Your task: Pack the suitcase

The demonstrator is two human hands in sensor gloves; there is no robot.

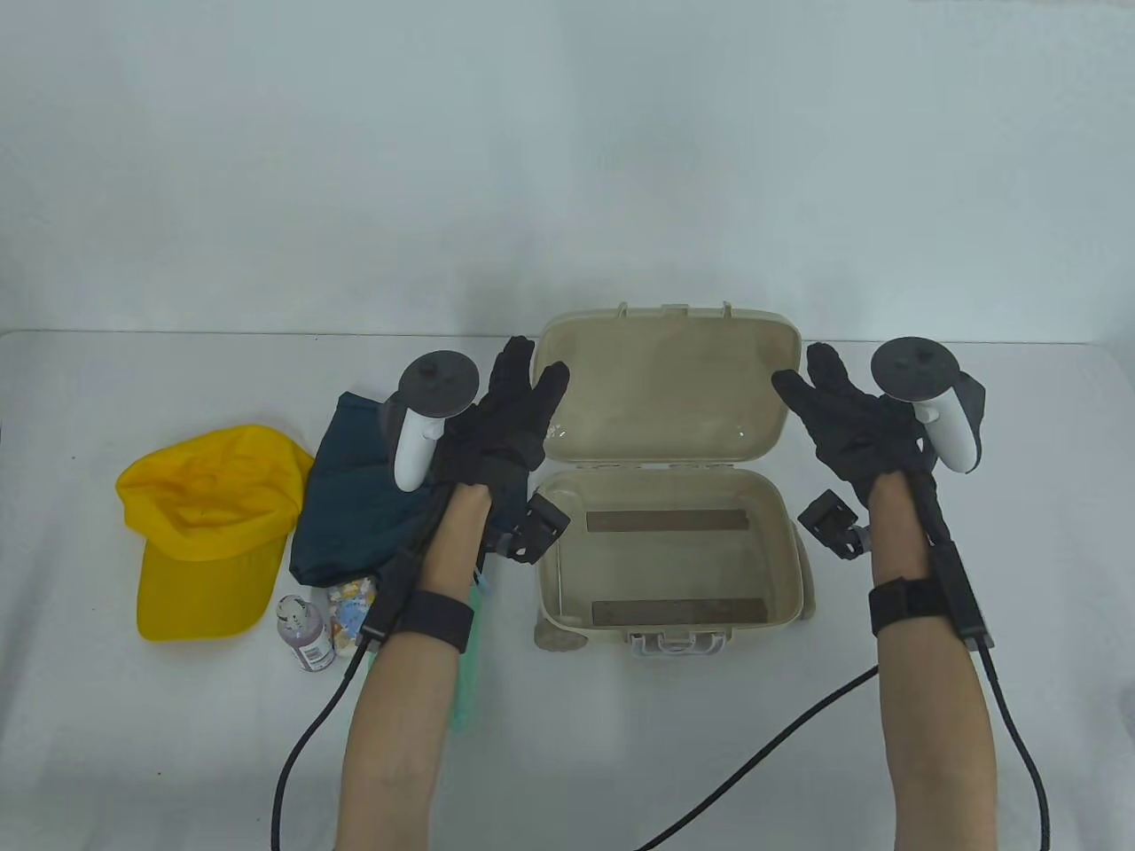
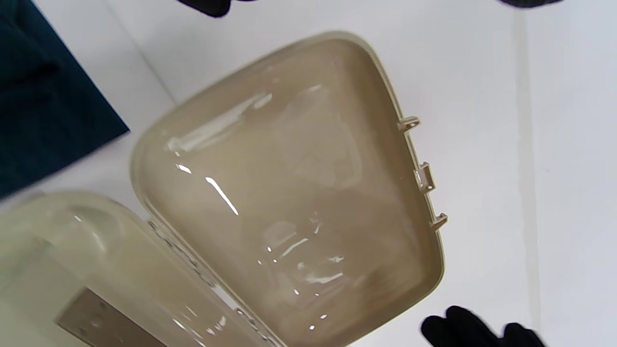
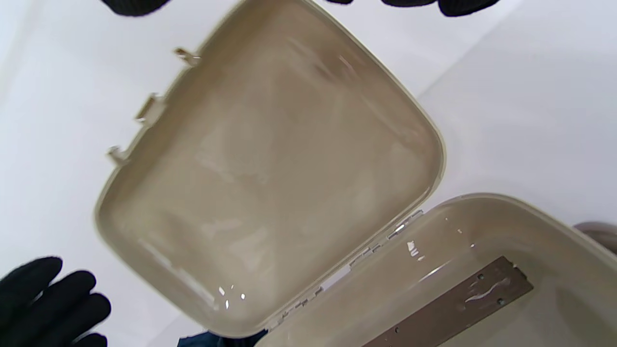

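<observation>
- Suitcase (image 1: 674, 550), beige, lies mid-counter (image 1: 798, 753), lid (image 1: 665, 399) swung back, interior bare.
- Left hand (image 1: 510, 425) and right hand (image 1: 847, 421) flank the lid; fingers straight, each grip open, holding nothing.
- Left of case: navy cloth (image 1: 355, 505), yellow cap (image 1: 208, 527), small bottle (image 1: 304, 631), patterned packet (image 1: 348, 612), green item (image 1: 465, 656) partly under left forearm.

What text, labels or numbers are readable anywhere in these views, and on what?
None can be read.
Small purple bottle: it has a label, print too small and blurred to read.
Patterned packet beside it: coloured print, no legible words.
Yellow cap, dark blue cloth, beige suitcase: no text visible.
</observation>
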